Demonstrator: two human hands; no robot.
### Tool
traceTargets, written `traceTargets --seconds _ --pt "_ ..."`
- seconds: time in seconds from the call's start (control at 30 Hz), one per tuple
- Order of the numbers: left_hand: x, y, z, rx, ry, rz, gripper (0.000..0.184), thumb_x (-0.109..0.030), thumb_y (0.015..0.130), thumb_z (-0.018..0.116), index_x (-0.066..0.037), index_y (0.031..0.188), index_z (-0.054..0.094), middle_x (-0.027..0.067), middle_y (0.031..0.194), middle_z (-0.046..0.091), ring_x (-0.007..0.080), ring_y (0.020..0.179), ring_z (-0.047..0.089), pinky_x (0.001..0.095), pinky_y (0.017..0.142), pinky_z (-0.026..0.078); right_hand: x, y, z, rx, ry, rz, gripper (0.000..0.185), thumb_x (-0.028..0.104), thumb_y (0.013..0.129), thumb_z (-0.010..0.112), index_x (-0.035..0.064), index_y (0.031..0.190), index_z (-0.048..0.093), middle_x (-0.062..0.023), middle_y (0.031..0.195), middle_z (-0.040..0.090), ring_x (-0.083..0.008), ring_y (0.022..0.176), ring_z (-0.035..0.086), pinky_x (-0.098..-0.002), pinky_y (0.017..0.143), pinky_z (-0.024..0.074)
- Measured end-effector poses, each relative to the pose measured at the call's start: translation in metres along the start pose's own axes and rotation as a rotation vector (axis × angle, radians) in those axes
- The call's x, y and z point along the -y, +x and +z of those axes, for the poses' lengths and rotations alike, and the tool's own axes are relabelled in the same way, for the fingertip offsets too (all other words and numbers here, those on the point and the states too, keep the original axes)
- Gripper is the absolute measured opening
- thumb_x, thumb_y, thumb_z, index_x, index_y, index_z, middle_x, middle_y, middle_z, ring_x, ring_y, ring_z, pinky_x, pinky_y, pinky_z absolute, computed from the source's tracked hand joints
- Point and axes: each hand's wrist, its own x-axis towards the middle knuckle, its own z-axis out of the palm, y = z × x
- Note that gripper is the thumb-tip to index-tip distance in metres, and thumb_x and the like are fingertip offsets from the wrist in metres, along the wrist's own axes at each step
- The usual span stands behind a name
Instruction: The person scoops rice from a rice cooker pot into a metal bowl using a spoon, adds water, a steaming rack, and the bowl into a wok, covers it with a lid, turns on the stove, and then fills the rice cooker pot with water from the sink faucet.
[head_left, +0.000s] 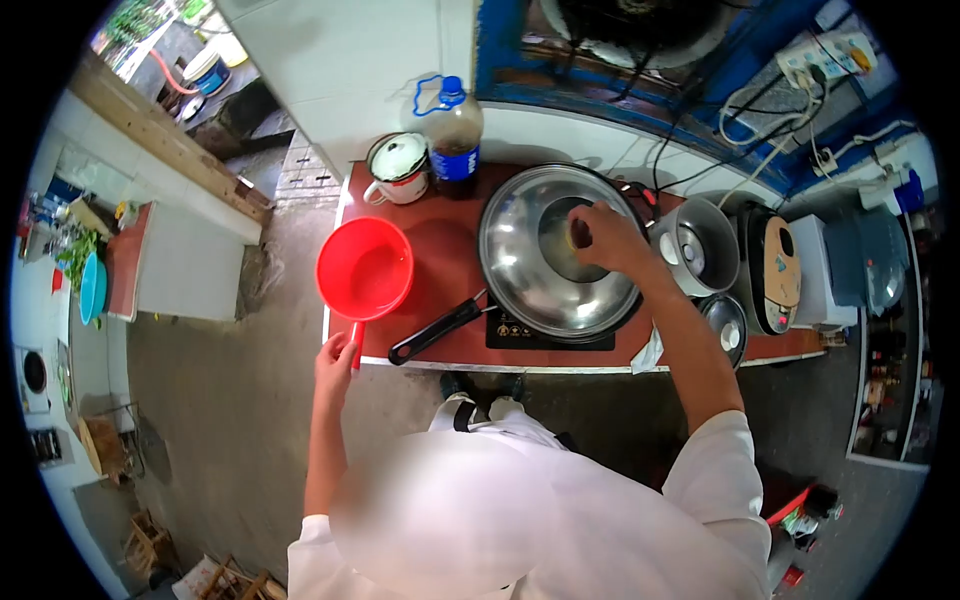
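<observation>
My left hand [336, 362] is closed around the handle of a red plastic water dipper [362, 262], whose bowl rests on or just above the left end of the counter. My right hand [608, 240] has its fingers closed on the knob of a shiny steel pan lid [515, 235]. The lid sits over a wok, and the wok's black handle [438, 330] points toward the front left. Beneath it a black induction cooker [550, 336] shows along its front edge. The inside of the wok is hidden.
Behind the dipper stand an enamel mug [400, 182] with a lid and a large oil bottle [456, 150]. To the right are a metal pot [700, 235], a smaller lidded pot [728, 325] and a rice cooker [772, 270]. Cables hang from a power strip [828, 58].
</observation>
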Motion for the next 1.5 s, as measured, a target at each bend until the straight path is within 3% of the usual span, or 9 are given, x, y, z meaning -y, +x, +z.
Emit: traceTargets --seconds 0.27,0.4,0.5,0.67,0.73,0.83,1.13,1.33,1.5 --pt "-0.055 0.003 0.02 -0.092 0.355 0.526 0.036 -0.014 0.087 0.066 0.0 0.119 0.058 0.0095 0.097 0.063 0.0159 0.083 0.06 0.0272 0.074 0.048 0.004 -0.002 0.003 -0.058 -0.05 -0.001 0.036 0.015 0.068 0.066 0.0118 0.103 0.061 -0.0189 0.096 0.057 -0.0372 0.09 0.06 -0.0449 0.078 0.0495" --pt "-0.082 -0.029 0.058 0.12 0.235 0.446 0.037 -0.014 0.086 0.066 -0.002 0.12 0.058 0.0128 0.102 0.063 0.0222 0.086 0.062 0.0309 0.076 0.049 0.0 -0.009 0.008 -0.004 -0.089 0.065 0.057 0.023 0.066 0.075 0.0146 0.12 0.059 -0.0166 0.112 0.056 -0.0353 0.098 0.059 -0.0415 0.085 0.0485" --pt "-0.086 -0.05 0.077 0.296 0.599 0.674 0.04 -0.017 0.083 0.069 -0.004 0.119 0.059 0.0154 0.106 0.064 0.0274 0.09 0.064 0.0349 0.076 0.05 0.009 -0.047 0.013 -0.387 -0.021 0.063 0.052 0.038 0.077 0.067 0.0154 0.123 0.056 -0.0173 0.128 0.052 -0.0363 0.11 0.057 -0.045 0.088 0.0479" --pt "-0.09 -0.041 0.089 0.312 0.799 0.55 0.041 -0.021 0.078 0.073 -0.007 0.115 0.061 0.0154 0.093 0.067 0.0305 0.086 0.065 0.0378 0.074 0.05 0.015 -0.182 0.052 -0.873 0.592 0.406 0.015 0.009 0.083 0.065 0.0058 0.098 0.064 -0.0038 0.073 0.062 -0.0117 0.066 0.057 -0.0237 0.062 0.0449" --pt "-0.087 -0.023 0.087 0.292 0.787 0.669 0.036 -0.021 0.076 0.075 -0.008 0.109 0.065 0.0155 0.079 0.066 0.0276 0.073 0.065 0.0359 0.067 0.049 -0.001 -0.228 0.115 -0.652 0.446 0.61 0.016 0.012 0.08 0.067 0.0056 0.095 0.065 -0.0074 0.097 0.067 -0.018 0.078 0.063 -0.0289 0.069 0.0491" --pt "-0.099 0.0 0.086 0.304 0.789 0.564 0.041 -0.021 0.076 0.076 -0.008 0.113 0.064 0.0146 0.075 0.064 0.0212 0.066 0.062 0.033 0.064 0.048 0.006 -0.255 0.166 -0.315 0.223 0.506 0.025 0.017 0.073 0.069 0.0058 0.096 0.065 -0.01 0.149 0.033 -0.0326 0.112 0.054 -0.0404 0.089 0.0482" --pt "-0.126 0.05 0.088 0.329 0.992 0.627 0.045 -0.024 0.075 0.077 -0.004 0.113 0.063 0.0133 0.078 0.064 0.0245 0.069 0.061 0.034 0.069 0.049 -0.013 -0.218 0.194 -0.33 0.033 0.375 0.018 0.014 0.068 0.064 0.0053 0.084 0.064 -0.0113 0.15 0.033 -0.0297 0.109 0.055 -0.0409 0.089 0.0486" --pt "-0.115 0.016 0.066 0.07 1.057 0.807 0.068 -0.022 0.075 0.076 -0.011 0.135 0.045 0.0162 0.115 0.055 0.0313 0.102 0.057 0.0393 0.082 0.049 -0.015 -0.213 0.2 -0.276 0.04 0.43 0.015 0.014 0.068 0.063 0.0052 0.08 0.062 -0.0112 0.152 0.029 -0.0314 0.105 0.055 -0.0415 0.087 0.049" --pt "-0.068 -0.016 0.013 -0.103 0.668 0.756 0.069 -0.011 0.081 0.072 -0.006 0.14 0.036 0.0142 0.121 0.048 0.024 0.101 0.053 0.0357 0.082 0.049 -0.011 -0.214 0.191 -0.3 0.032 0.379 0.017 0.013 0.068 0.063 0.005 0.083 0.063 -0.0111 0.152 0.028 -0.0308 0.104 0.055 -0.0422 0.087 0.0489"
